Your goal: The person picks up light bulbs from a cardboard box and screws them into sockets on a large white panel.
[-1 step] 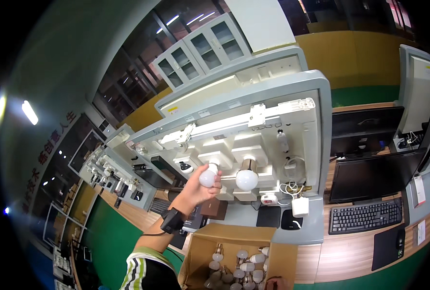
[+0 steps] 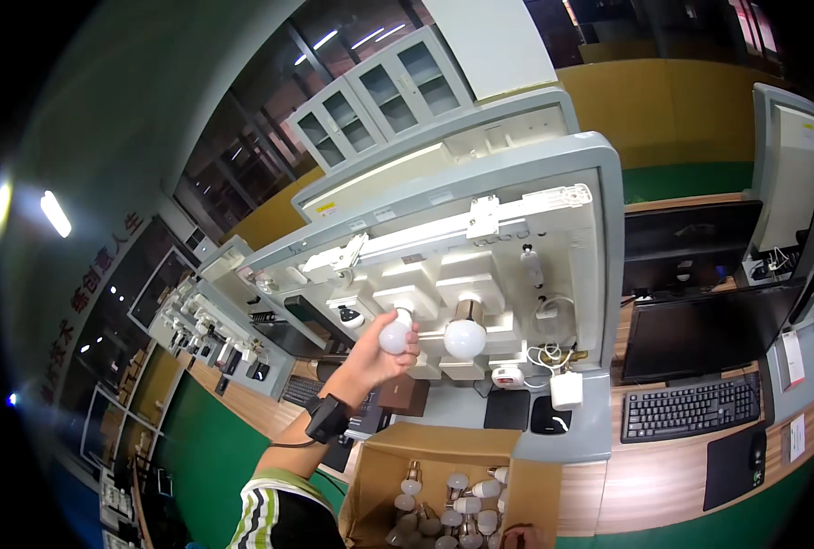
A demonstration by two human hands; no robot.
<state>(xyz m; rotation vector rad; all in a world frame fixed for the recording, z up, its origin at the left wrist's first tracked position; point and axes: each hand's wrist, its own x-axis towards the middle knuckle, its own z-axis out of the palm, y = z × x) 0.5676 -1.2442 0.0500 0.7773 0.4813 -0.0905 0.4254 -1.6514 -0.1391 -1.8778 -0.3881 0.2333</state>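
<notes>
My left hand (image 2: 384,355) reaches up from below and is closed round a white light bulb (image 2: 394,338). The bulb's base is at a white socket (image 2: 405,298) on the upright panel; my fingers hide part of it. Just right of it, a larger round bulb (image 2: 464,339) sits in another holder. At the bottom edge, little of my right hand (image 2: 521,537) shows; its fingers look curled at the right wall of an open cardboard box (image 2: 452,439). Several white bulbs (image 2: 466,505) lie loose in the box.
A grey-framed display panel (image 2: 599,238) stands on the desk with several fittings. To the right are a monitor (image 2: 709,334), a black keyboard (image 2: 693,409) and a mouse pad (image 2: 734,471). A white plug box (image 2: 567,391) hangs on a cable at the panel's lower right.
The view has shifted very slightly. My left hand stays on the bulb at the socket, and nothing else has visibly moved.
</notes>
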